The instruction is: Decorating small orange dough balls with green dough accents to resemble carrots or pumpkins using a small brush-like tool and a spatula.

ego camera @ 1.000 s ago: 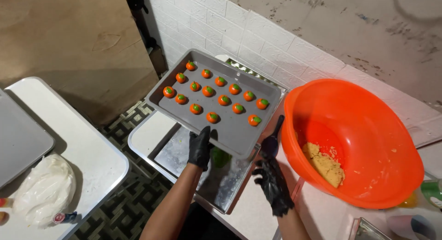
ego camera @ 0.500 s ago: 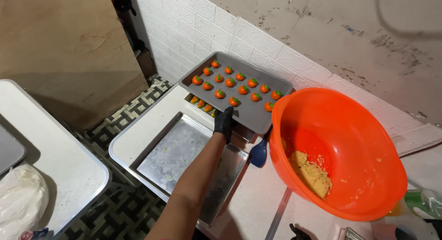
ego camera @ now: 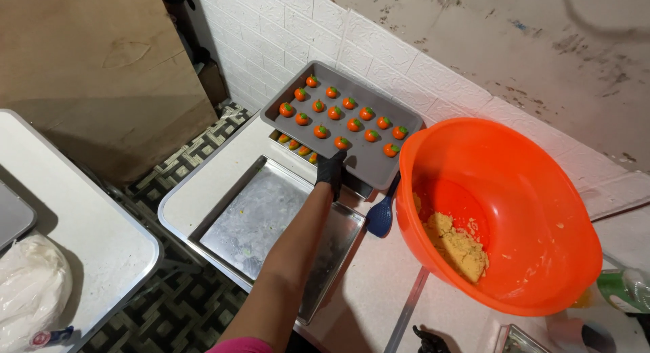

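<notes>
A grey baking tray point(ego camera: 376, 165) carrying small orange pumpkin-shaped sweets point(ego camera: 334, 113) with green tops is seen in the upper middle of the frame, close against the white brick wall point(ego camera: 379, 48). The sweets are set out in three loose rows. The tray is gripped at its near edge by the left hand point(ego camera: 332, 169), which is black-gloved, with the fingers closed around the rim. The bare forearm is stretched up from the bottom centre of the frame. The tray is held above a second tray of like sweets point(ego camera: 296, 144), of which only a strip is visible at the left, under the held tray's edge.

Below these, in the centre of the frame, an unfilled metal pan point(ego camera: 261, 217) is seen lying on a white table point(ego camera: 203, 184). A blue spatula point(ego camera: 381, 217) is noted just right of the pan, its head near the forearm.

The right half of the frame is taken up by a large orange plastic bowl point(ego camera: 542, 190), in which a lump of yellowish crumbly dough point(ego camera: 459, 245) is held.

Only a small black-gloved part of the right hand point(ego camera: 428, 341) is shown at the bottom edge; whether it is open or closed cannot be told.

At the lower left, a tied white bag point(ego camera: 27, 292) is seen resting on another white table point(ego camera: 88, 238).
</notes>
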